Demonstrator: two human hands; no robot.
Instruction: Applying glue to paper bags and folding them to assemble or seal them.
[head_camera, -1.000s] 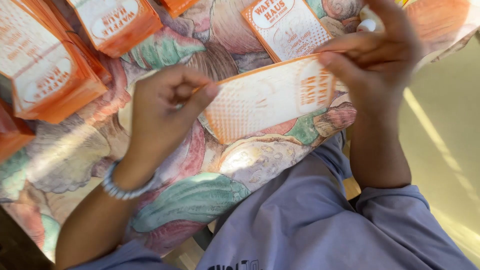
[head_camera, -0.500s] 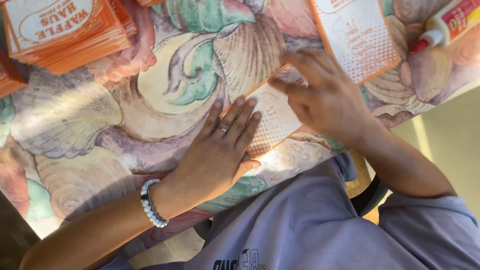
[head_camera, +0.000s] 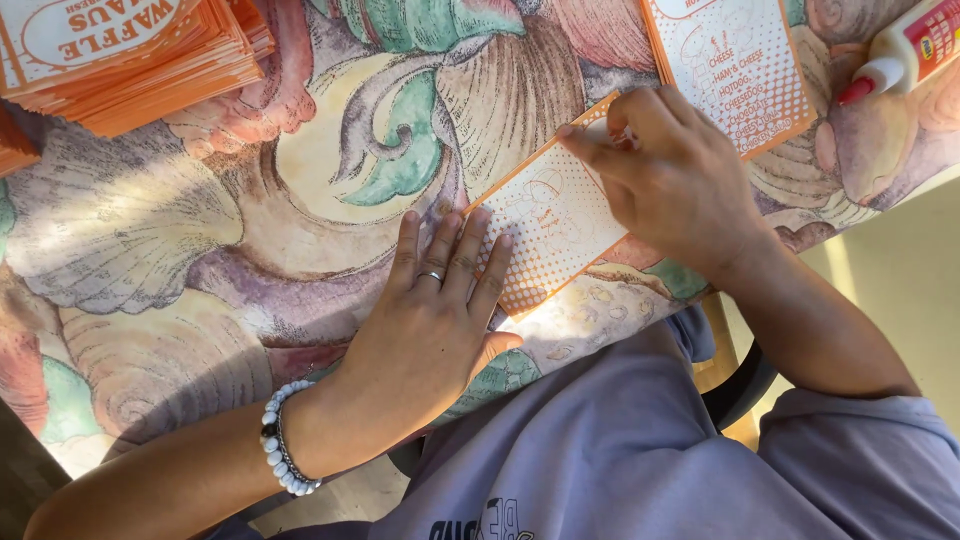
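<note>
The left hand (head_camera: 435, 320) is lying flat and open, pinning the orange-and-white dotted card sleeve (head_camera: 555, 225) to the bench (head_camera: 200, 250), while the right hand (head_camera: 670, 180) is pressing its curled fingers along the sleeve's upper edge — uneven pressure could skew the fold. An orange stack (head_camera: 130, 50) is sitting up-left of the sleeve, a red-tipped glue bottle (head_camera: 905, 55) up-right.

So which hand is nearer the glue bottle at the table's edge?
Right. The right hand presses the flat orange carton just below-left of the glue bottle; the left hand lies farther away.
</note>
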